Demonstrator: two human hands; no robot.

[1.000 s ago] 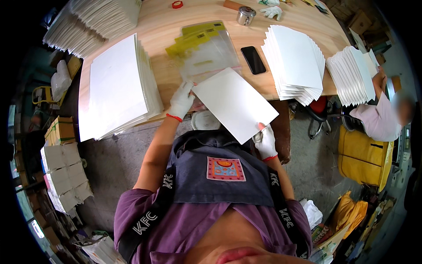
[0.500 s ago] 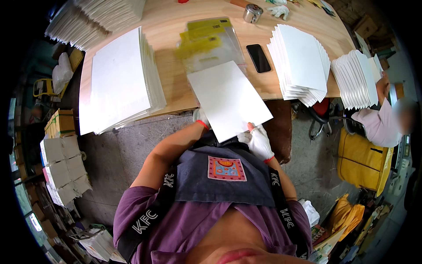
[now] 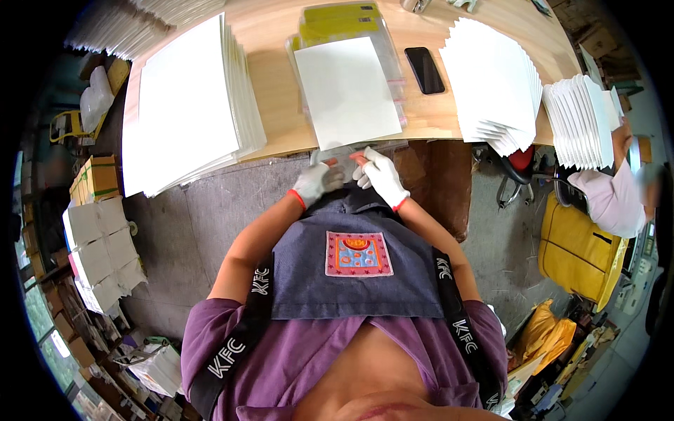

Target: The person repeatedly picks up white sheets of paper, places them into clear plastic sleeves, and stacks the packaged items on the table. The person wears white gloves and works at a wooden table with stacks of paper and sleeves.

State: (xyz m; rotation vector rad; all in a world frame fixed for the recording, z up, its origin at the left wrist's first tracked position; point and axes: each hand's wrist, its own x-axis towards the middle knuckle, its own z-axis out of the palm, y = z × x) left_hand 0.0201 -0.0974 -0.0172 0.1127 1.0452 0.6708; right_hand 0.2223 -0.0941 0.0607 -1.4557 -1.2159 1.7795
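Note:
A white rectangular sheet or thin board (image 3: 347, 91) lies on a pile of clear plastic bags with yellow bands (image 3: 337, 27), close to the table's front edge. Just below that edge are both my hands, in white gloves with red cuffs and some bare fingertips. My left hand (image 3: 319, 179) has its fingers apart, pointing toward the right hand. Opposite it, my right hand (image 3: 380, 177) has its fingers loosely bent and a bare fingertip pointing left. Neither hand visibly holds anything. A bit of clear plastic shows at the edge beside the fingers.
Stacks of white sheets stand left (image 3: 186, 91) and right (image 3: 491, 84), with another stack (image 3: 579, 119) farther right. A black phone (image 3: 425, 70) lies beside the bags. At far right sits another person in a pale sleeve (image 3: 607, 196). Boxes and bundles (image 3: 105, 252) stand at left.
Both hands have let go of the white sheet, which has moved forward and straightened onto the plastic bags. The hands have come together in front of the table edge. The view has shifted slightly.

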